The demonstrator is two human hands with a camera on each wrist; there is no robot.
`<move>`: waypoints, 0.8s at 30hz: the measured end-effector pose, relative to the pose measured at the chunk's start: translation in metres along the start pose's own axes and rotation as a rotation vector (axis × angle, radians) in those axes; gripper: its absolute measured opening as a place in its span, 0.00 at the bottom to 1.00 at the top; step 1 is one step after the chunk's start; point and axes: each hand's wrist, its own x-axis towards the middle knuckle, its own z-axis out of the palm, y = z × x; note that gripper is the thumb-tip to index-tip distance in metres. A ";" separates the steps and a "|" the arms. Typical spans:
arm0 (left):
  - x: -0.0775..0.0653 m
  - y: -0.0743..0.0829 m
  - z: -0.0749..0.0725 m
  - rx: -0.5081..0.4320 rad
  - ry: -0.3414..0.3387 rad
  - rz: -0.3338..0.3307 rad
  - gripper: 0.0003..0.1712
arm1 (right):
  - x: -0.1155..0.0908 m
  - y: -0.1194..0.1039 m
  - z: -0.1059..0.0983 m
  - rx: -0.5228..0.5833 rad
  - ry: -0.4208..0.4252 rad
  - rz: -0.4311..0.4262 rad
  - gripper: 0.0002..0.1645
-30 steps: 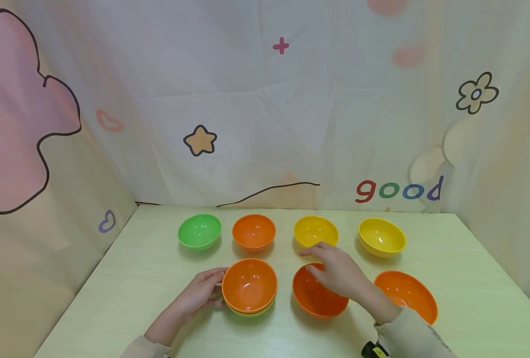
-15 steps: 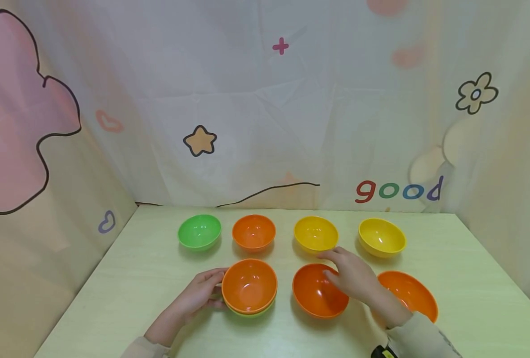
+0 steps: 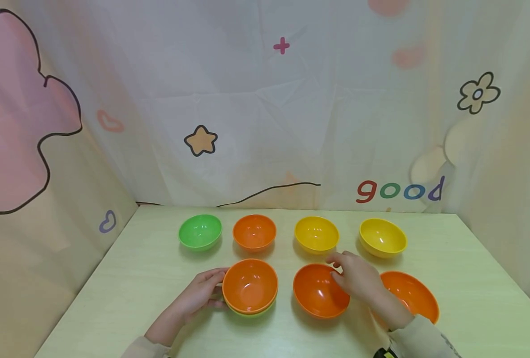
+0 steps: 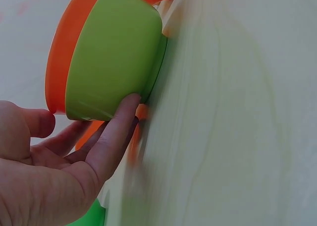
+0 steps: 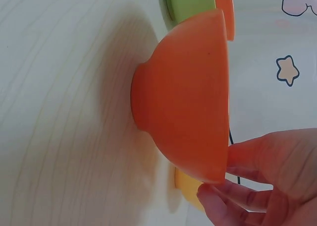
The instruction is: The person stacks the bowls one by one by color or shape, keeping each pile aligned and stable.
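Note:
Left of the middle, an orange bowl (image 3: 250,287) sits nested in a light green bowl (image 4: 116,52). My left hand (image 3: 198,294) is at the left side of this stack, its fairly straight fingers against the green wall and the thumb near the orange rim. A deeper orange bowl (image 3: 316,296) stands upright to the right of the stack. My right hand (image 3: 359,279) pinches its right far rim, with the thumb (image 5: 242,159) over the inside and fingers outside.
Across the back of the table (image 3: 126,278) stand a green bowl (image 3: 200,232), an orange bowl (image 3: 254,232), a yellow bowl (image 3: 316,234) and another yellow bowl (image 3: 382,237). One more orange bowl (image 3: 414,293) sits at the right, partly behind the right forearm.
My right hand has moved right and back toward me, from over the deeper orange bowl to its right far rim. The left hand and the stack have stayed in place.

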 end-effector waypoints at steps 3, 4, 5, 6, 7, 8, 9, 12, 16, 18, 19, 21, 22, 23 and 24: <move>0.000 0.000 0.000 -0.001 0.002 0.000 0.28 | 0.000 0.001 0.000 0.000 -0.006 0.008 0.12; 0.000 0.000 0.000 -0.001 0.002 0.000 0.28 | 0.000 0.001 0.000 0.001 -0.007 0.008 0.12; 0.000 0.000 0.000 -0.002 0.002 0.000 0.27 | 0.001 0.001 0.001 0.001 -0.008 0.010 0.12; 0.000 0.000 0.000 -0.005 0.000 0.001 0.27 | 0.001 0.001 0.001 0.003 -0.011 0.012 0.11; 0.000 0.000 0.000 -0.007 -0.001 0.002 0.28 | 0.001 0.001 0.001 0.006 -0.014 0.017 0.11; 0.000 0.000 0.000 -0.007 -0.002 0.002 0.28 | 0.001 0.001 0.001 0.008 -0.017 0.021 0.11; 0.000 0.001 0.000 -0.006 -0.002 0.003 0.28 | 0.001 0.001 0.001 0.011 -0.018 0.026 0.11; 0.000 0.000 0.000 -0.009 -0.003 0.004 0.28 | 0.002 0.001 0.003 0.012 -0.010 0.026 0.09; 0.001 0.000 0.000 -0.011 -0.003 0.003 0.28 | 0.001 0.001 0.004 0.002 0.023 0.001 0.09; 0.001 -0.001 0.000 -0.009 -0.002 0.004 0.28 | 0.001 0.002 0.005 0.001 0.037 -0.009 0.09; 0.001 -0.001 0.000 -0.009 -0.002 0.005 0.28 | 0.001 0.002 0.005 0.001 0.042 -0.013 0.09; 0.001 -0.001 0.000 -0.009 -0.001 0.007 0.27 | 0.001 0.002 0.006 0.003 0.045 -0.014 0.09; 0.001 -0.001 0.000 -0.008 0.000 0.008 0.27 | 0.001 0.002 0.006 0.005 0.044 -0.014 0.10; 0.001 -0.001 -0.001 -0.008 0.000 0.008 0.27 | 0.001 0.002 0.006 0.007 0.043 -0.012 0.10; 0.001 -0.001 -0.001 -0.008 0.001 0.008 0.27 | 0.002 0.002 0.006 0.008 0.041 -0.010 0.09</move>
